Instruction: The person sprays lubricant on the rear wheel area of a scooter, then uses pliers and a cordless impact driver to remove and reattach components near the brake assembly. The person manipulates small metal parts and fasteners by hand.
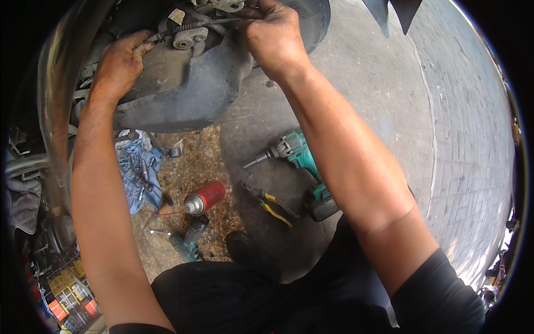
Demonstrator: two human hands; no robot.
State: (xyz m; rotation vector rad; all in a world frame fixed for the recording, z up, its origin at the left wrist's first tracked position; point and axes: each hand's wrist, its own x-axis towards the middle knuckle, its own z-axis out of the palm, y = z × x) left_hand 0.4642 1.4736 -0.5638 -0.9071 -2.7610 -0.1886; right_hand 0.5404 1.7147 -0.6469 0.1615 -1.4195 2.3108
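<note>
Both my arms reach up to the underside of a vehicle with a greasy grey casing [164,69]. A thin dark cable [217,22] with a coiled spring [186,27] around part of it stretches between my hands. At the left, my left hand [118,65] is closed, its thumb and fingers pinching the cable's end near the spring. My right hand [276,39] is closed around the cable's other side; its fingertips are partly hidden behind the hand. Just below the cable, between my hands, sits a small metal lever arm [191,38] with a bolt. A black curved cover [206,89] hangs below.
Below on the stained ground lie a teal impact wrench [297,147], yellow-handled pliers [272,207], a red spray can [206,197], a smaller teal power tool [189,239] and a blue cloth [133,167] bearing several sockets. A wire basket with boxes [69,289] stands lower left.
</note>
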